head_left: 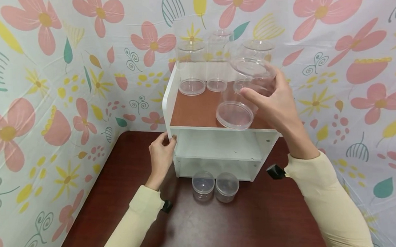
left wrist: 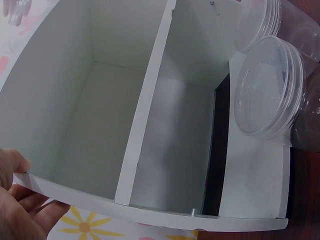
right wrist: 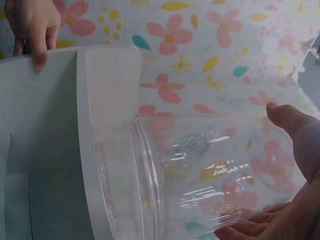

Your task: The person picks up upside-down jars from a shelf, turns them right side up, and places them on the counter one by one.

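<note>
Two hands at work: my left hand (head_left: 161, 152) grips the white shelf unit's (head_left: 199, 152) front-left edge, steadying it; my right hand (head_left: 275, 99) curls round a clear lidded jar (head_left: 241, 96), tilted, base touching the unit's brown top. I judge it mid-placement; next, stand it upright.

two arms out, each hand at work

both arms reach forward in pale yellow sleeves; the left arm comes up from the lower left, wrist fairly straight; the left hand (head_left: 161, 152) is upright, its thumb on one face of a thin edge and its fingers (right wrist: 39, 47) curled over the other face, a light pinching grip; the right arm rises from the lower right, forearm angled up and inward, wrist bent back a little; the right hand (head_left: 276, 102) is raised higher than the left, fingers spread and curved, thumb (right wrist: 295, 125) set opposite them, a wide wrapping grip.
</note>
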A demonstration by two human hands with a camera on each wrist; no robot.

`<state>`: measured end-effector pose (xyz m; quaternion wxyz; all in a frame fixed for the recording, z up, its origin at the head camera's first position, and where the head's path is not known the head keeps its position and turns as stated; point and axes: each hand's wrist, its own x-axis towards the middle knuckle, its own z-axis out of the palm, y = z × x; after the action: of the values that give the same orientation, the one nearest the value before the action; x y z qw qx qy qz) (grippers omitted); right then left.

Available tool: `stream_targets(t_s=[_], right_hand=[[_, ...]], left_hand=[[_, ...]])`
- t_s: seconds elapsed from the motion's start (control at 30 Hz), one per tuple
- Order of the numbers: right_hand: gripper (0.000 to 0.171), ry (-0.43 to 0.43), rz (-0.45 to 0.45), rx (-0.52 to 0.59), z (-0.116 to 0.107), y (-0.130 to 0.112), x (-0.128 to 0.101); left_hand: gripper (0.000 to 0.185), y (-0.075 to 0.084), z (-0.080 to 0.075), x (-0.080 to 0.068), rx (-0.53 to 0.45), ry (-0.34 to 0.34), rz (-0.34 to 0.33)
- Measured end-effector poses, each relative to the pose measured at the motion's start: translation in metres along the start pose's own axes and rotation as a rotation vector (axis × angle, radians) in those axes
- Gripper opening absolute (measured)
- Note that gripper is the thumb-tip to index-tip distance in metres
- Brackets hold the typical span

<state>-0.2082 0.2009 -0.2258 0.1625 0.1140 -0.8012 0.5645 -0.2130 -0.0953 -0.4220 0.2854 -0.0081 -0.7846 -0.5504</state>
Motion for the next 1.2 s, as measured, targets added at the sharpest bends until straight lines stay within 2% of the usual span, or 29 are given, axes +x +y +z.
stream_targets(t_s=[0.27,0.5,0.67,0.93,1.2], right_hand=[[0.087,-0.003,-0.017,0.077,-0.015,0.0,-0.02],[0.08,0.021,-0.089,0.113,-0.029,0.002,-0.036],[0.08,0.026,-0.134,0.198,-0.038,0.005,-0.048],[0.081,0.012,-0.056,0.188,-0.056,0.015,-0.069],[0.076,0.003,-0.116,0.25,-0.064,0.026,-0.082]], left_hand=[[0.019,0.002,0.001,0.0,0.008,0.004,-0.004],[0.018,0.003,0.001,-0.002,0.013,-0.01,-0.017],[0.018,0.003,0.001,0.0,0.026,0.003,-0.025],[0.019,0.004,0.0,0.0,0.02,-0.008,-0.024],[0.017,0.003,0.0,0.0,0.039,-0.002,-0.026]])
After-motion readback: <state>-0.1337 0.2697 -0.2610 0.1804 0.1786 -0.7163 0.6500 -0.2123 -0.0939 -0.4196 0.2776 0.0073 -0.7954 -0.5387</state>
